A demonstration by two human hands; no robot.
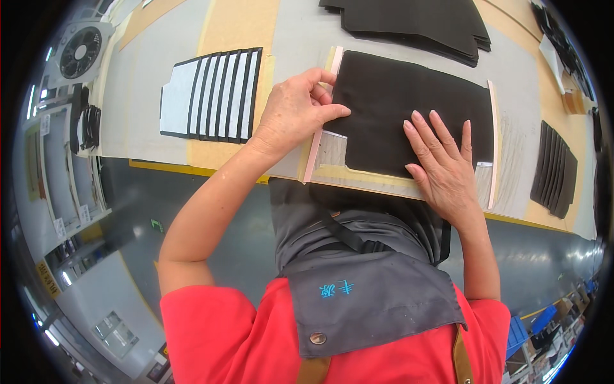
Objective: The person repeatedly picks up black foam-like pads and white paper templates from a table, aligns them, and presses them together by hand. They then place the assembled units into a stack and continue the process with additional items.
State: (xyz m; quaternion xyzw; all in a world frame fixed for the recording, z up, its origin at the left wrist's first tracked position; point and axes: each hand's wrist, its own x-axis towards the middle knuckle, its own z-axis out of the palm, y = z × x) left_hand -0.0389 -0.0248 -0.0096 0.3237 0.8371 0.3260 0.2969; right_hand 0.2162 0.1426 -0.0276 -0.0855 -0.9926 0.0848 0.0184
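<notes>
A black, sheet-like panel (403, 96) with notched lower corners lies flat on the table in front of me, between two pale pink guide strips, the left strip (311, 155) and the right strip (492, 144). My left hand (295, 112) is at the panel's left edge. Its thumb rests on top of the panel and the other fingers curl at the edge, partly hidden. Spread flat, my right hand (441, 163) presses on the panel's lower right part, with nothing held in it.
On the left lies an overlapping row of white pieces with black edging (211, 96). Behind the panel is a stack of black sheets (416, 25). Overlapping black pieces (554, 169) lie at the right. A fan (80, 51) stands far left. The table's yellow front edge (204, 171) runs before me.
</notes>
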